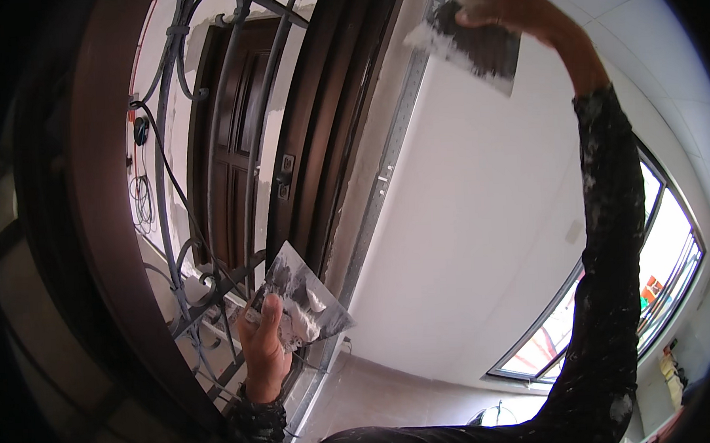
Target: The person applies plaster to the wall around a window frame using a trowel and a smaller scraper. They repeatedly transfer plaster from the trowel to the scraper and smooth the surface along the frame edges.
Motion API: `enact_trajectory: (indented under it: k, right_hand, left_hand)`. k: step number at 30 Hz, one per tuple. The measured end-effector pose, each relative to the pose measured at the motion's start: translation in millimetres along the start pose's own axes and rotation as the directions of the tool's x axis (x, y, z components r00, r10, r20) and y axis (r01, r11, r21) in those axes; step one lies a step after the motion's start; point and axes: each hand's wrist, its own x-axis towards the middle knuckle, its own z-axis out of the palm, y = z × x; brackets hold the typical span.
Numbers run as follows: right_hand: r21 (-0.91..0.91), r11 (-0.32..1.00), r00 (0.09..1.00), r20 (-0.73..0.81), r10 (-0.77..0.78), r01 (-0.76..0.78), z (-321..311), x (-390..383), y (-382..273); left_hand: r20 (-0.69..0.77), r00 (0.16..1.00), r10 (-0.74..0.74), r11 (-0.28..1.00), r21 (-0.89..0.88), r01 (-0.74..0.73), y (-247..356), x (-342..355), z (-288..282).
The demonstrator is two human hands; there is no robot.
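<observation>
My left hand (263,354) is closed round a flat metal putty knife (320,296), its thumb lying on the blade. White plaster clings to that blade, which is tilted beside the dark wooden door frame (330,104). High up on the right, my right hand (512,7) grips a second, wide putty knife (486,51) smeared with grey and white plaster. Its edge lies close to the top of the perforated metal corner strip (392,160) at the white wall's edge; whether it touches I cannot tell.
A wrought-iron grille (178,126) stands at the left, with a brown panelled door (237,155) behind it. The white wall (465,193) runs right towards a window (654,272). A cable (142,201) hangs on the far wall. Below lies the grey floor (378,391).
</observation>
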Motion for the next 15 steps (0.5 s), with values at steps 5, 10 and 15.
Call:
enact_trajectory:
  k: [5, 10, 15]
  right_hand:
    - [0.082, 0.997, 0.993, 0.115, -0.009, 0.0, 61, -17, 7]
    - [0.241, 0.97, 0.99, 0.143, 0.004, -0.039, 96, -16, 24]
    - [0.057, 0.998, 0.996, 0.086, -0.019, 0.014, 92, -26, 21]
  left_hand:
    - [-0.01, 0.999, -0.049, 0.999, -0.013, 0.048, -6, -3, 7]
    - [-0.002, 0.999, -0.05, 0.999, -0.007, 0.05, -4, -5, 12]
    - [-0.039, 0.999, -0.006, 0.999, 0.044, 0.008, -5, -7, 16]
